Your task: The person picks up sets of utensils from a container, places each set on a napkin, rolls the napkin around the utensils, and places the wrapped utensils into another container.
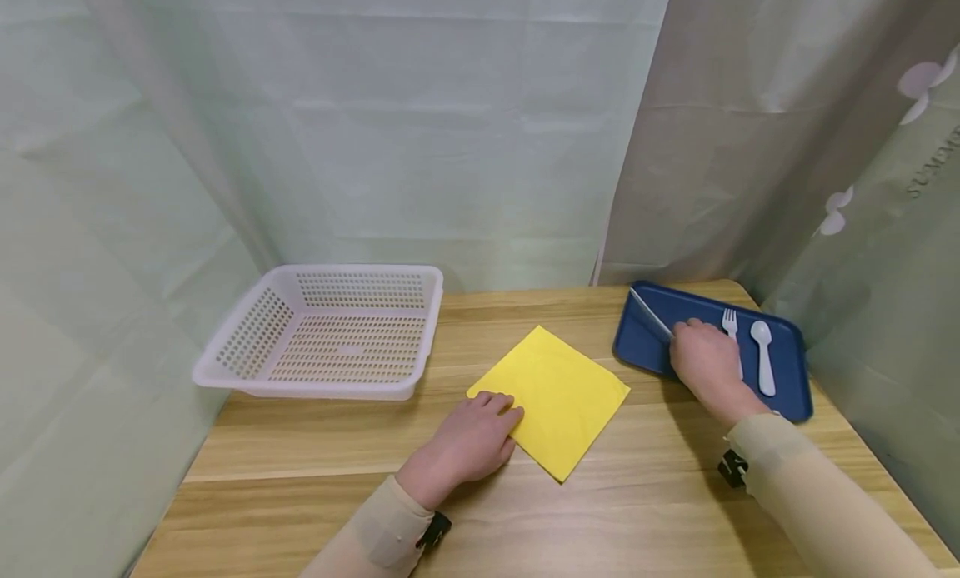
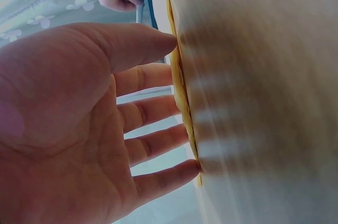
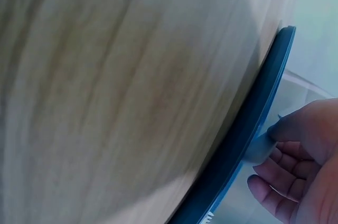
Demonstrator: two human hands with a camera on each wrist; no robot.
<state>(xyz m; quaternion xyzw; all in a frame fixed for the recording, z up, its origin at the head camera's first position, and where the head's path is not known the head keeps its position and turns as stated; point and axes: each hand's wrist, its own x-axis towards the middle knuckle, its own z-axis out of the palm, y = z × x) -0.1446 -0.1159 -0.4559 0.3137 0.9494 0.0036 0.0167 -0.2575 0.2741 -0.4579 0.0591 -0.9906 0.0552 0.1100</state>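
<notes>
A yellow square napkin lies flat on the table, turned cornerwise. My left hand rests at its left edge; in the left wrist view the fairly straight fingers and thumb touch the napkin's edge. Over the blue tray, my right hand pinches a slim white utensil, apparently a knife, tilted with its far end up by the tray's left rim. Its handle shows between thumb and fingers in the right wrist view. A white fork, partly hidden by the hand, and a white spoon lie on the tray.
At the back left of the wooden table stands a white perforated plastic basket. Pale curtains hang behind the table and along both sides. The tray is close to the right-hand curtain.
</notes>
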